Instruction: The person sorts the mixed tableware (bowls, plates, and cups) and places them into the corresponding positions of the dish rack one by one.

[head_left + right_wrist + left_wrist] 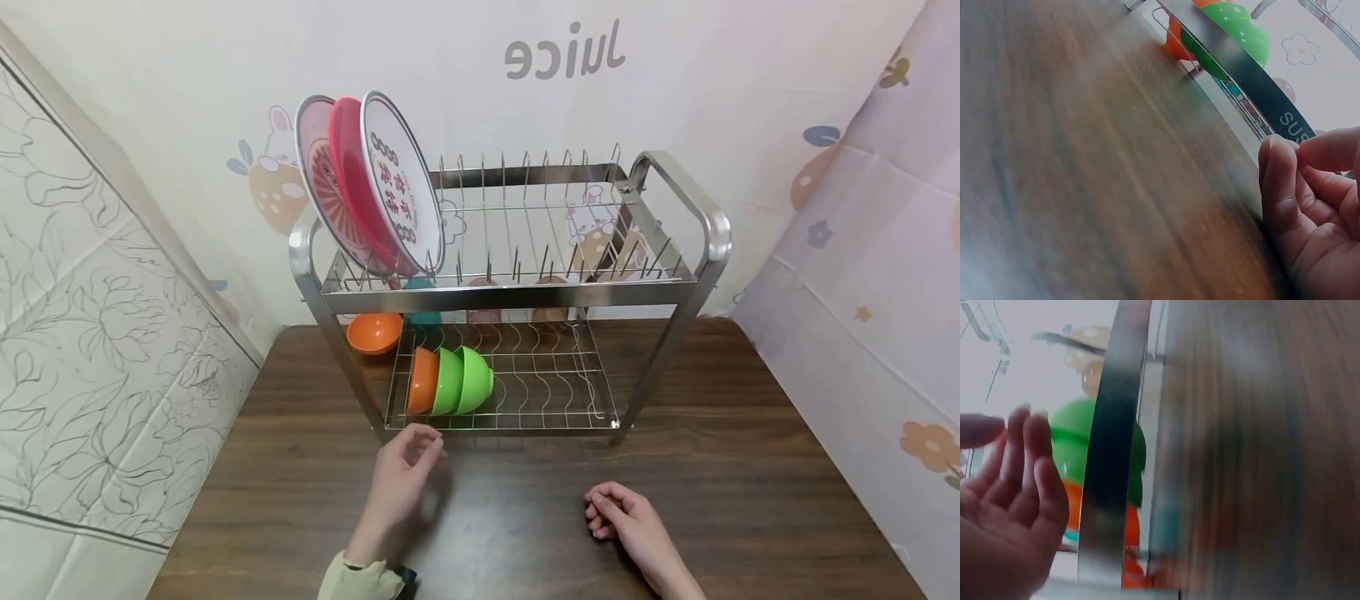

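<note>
My left hand (405,475) is just in front of the dish rack's lower tier, its fingers loosely bent and holding nothing. Closest to it are an orange bowl (423,381) and two green bowls (474,381), nested on their sides in the lower wire rack (551,392). My right hand (626,525) is low over the table to the right, loosely curled and also without anything in it. In the right wrist view its thumb and index fingertip (1275,147) come close together; whether they touch I cannot tell.
On the steel dish rack's (517,296) upper tier, three plates (405,179) lean at the left end. Another orange bowl (375,333) sits at the lower left. Cup-like things, one teal (423,312), show behind the wires. Everything stands on a brown wooden table (517,508) against a printed curtain.
</note>
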Motion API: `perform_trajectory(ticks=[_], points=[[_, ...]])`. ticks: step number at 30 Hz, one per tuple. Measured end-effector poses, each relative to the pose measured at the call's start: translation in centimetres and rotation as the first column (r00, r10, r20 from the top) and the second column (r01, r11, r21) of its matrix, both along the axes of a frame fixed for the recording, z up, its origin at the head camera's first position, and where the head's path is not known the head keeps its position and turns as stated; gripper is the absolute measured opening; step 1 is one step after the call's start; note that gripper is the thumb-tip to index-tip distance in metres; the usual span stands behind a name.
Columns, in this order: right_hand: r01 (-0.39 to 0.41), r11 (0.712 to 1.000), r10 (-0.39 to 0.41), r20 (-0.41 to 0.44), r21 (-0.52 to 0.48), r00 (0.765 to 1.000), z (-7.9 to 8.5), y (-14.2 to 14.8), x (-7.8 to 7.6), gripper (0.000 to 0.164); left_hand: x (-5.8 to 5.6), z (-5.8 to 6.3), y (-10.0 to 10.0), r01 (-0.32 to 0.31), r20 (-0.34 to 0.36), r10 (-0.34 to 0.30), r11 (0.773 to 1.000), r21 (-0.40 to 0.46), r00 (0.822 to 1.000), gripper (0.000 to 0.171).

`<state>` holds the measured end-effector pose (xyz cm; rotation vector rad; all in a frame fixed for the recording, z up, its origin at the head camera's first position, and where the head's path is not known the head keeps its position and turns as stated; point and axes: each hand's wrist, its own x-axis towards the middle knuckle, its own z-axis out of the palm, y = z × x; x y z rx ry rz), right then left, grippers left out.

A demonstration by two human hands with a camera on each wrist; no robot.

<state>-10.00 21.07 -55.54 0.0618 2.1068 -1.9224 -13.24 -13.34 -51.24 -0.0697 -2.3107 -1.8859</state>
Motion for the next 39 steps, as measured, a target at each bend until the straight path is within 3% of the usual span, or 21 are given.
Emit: perform_trajectory(ticks=[5,10,13,16,18,20,22,24,25,29,33,39], points=[[-0.010,1.000,0.010,-0.001,-0.003,1.000,0.1,0.0,-0.2,0.031,0.8,-0.1,-2.4,0.071,-0.007,-0.071,0.997,-0.013,0.997,0.010],[-0.010,1.000,0.010,0.011,0.004,1.000,0.1,0.1,-0.2,0.030,1.3,0.0,-4.7,0.128,-0.007,-0.129,0.988,-0.084,0.992,0.004],[-0.002,1.000,0.002,0.010,0.006,1.000,0.1,0.1,-0.2,0.029,1.7,0.0,-5.9,0.114,-0.059,-0.122,0.986,-0.125,0.991,0.002],[0.003,1.000,-0.003,0.011,0.002,1.000,0.0,0.0,-0.2,0.028,2.1,0.0,-7.2,-0.004,-0.181,-0.008,0.998,-0.067,0.983,0.011],[-0.001,1.000,0.001,0.009,0.000,1.000,0.0,0.0,-0.2,0.029,2.4,0.5,-7.9,-0.131,-0.256,0.126,0.991,-0.005,0.959,0.016],[-0.002,1.000,0.002,0.010,-0.003,1.000,0.0,0.0,-0.1,0.028,2.5,1.6,-8.6,-0.259,-0.269,0.263,0.965,0.048,0.927,0.020],[-0.002,1.000,0.002,0.009,-0.004,1.000,0.0,0.0,-0.1,0.028,2.3,2.7,-9.3,-0.369,-0.242,0.365,0.929,0.030,0.899,0.024],[-0.004,1.000,0.004,0.007,-0.006,1.000,-0.1,0.0,-0.2,0.028,1.9,3.6,-10.1,-0.426,-0.225,0.412,0.905,-0.017,0.883,0.026],[-0.004,1.000,0.005,0.006,-0.006,1.000,-0.1,0.1,-0.1,0.028,1.5,3.4,-10.6,-0.440,-0.222,0.420,0.897,-0.048,0.880,0.026],[-0.009,1.000,0.009,-0.003,-0.009,1.000,-0.2,0.2,0.0,0.029,-0.6,1.7,-12.9,-0.455,-0.303,0.394,0.875,-0.164,0.868,0.025],[-0.007,1.000,0.007,-0.005,-0.004,1.000,-0.2,0.2,0.0,0.028,-2.6,0.7,-14.1,-0.428,-0.382,0.298,0.844,-0.322,0.875,0.022],[-0.008,1.000,0.008,0.010,-0.006,1.000,-0.1,0.2,-0.1,0.030,-5.0,0.5,-14.6,-0.371,-0.419,0.128,0.732,-0.572,0.899,0.008]])
